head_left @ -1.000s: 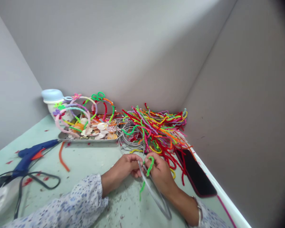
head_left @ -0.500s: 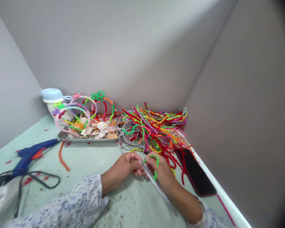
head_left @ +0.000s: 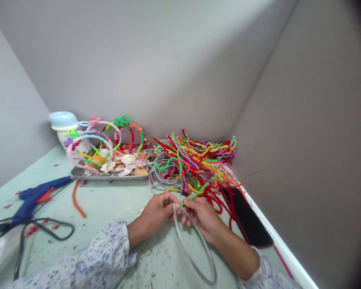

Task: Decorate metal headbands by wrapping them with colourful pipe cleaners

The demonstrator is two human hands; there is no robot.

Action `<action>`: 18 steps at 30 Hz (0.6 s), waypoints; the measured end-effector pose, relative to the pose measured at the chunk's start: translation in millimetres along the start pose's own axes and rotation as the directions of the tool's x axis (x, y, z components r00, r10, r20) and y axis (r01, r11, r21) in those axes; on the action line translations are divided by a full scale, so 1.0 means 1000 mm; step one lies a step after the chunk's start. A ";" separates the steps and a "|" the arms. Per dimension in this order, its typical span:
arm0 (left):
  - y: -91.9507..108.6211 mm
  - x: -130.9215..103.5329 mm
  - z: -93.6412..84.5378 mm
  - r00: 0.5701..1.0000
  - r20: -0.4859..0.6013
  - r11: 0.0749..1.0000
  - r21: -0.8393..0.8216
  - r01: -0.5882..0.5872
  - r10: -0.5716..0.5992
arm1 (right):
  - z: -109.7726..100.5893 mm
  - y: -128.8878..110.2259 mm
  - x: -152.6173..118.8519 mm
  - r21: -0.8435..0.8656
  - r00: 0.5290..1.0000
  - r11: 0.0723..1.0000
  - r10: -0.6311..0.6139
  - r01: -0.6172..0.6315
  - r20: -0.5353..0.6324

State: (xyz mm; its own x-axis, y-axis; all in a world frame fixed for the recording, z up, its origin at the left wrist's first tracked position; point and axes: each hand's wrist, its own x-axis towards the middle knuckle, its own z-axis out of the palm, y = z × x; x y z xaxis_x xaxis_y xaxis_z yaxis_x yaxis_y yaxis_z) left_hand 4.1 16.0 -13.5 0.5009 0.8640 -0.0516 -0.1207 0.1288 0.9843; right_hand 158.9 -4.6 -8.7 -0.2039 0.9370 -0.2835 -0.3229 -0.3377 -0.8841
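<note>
A grey ring (head_left: 211,263) hangs down toward me from between my hands, its loop open over the table. My left hand (head_left: 158,212) pinches the ring's left end, fingers closed. A fuzzy green pipe cleaner (head_left: 200,192) wraps the ring near the fingertips and sticks up to the right. My right hand (head_left: 205,218) holds it closed between thumb and finger, beside the ring. The fingertips of both hands nearly meet. Part of the green piece is hidden behind the right hand.
Behind my hands lie a pile of coloured pipe cleaners (head_left: 198,156) and grey rings (head_left: 161,186). A shell tray (head_left: 108,178) with decorated headbands (head_left: 110,138) and a lidded cup (head_left: 63,128) stand left. A blue glue gun (head_left: 31,200) lies nearer; a phone (head_left: 249,220) lies right.
The grey ring has turned, so its loop now shows wide instead of edge-on. The green pipe cleaner's free end has swung from hanging down over my right hand to pointing up and right.
</note>
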 end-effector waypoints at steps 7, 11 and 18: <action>0.001 -0.003 0.003 0.997 0.043 0.998 0.003 -0.065 0.065 | 0.003 0.000 0.000 -0.062 1.000 0.998 0.002 -0.003 -0.028; 0.002 -0.006 0.004 0.995 0.043 0.991 0.088 -0.099 0.095 | 0.003 0.000 -0.001 -0.119 0.999 0.993 -0.005 0.001 -0.032; 0.006 -0.005 0.002 0.997 0.056 0.990 0.122 -0.068 0.061 | 0.005 -0.004 -0.005 -0.116 0.999 0.993 -0.006 0.000 -0.049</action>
State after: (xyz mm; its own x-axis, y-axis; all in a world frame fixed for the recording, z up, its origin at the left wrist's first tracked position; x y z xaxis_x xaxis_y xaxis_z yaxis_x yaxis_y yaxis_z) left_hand 2.9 11.1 -7.2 0.5401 0.8414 0.0182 -0.0490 0.0099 0.9987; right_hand 156.5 -8.6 -2.2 -0.1562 0.9424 -0.2959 -0.2139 -0.3248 -0.9213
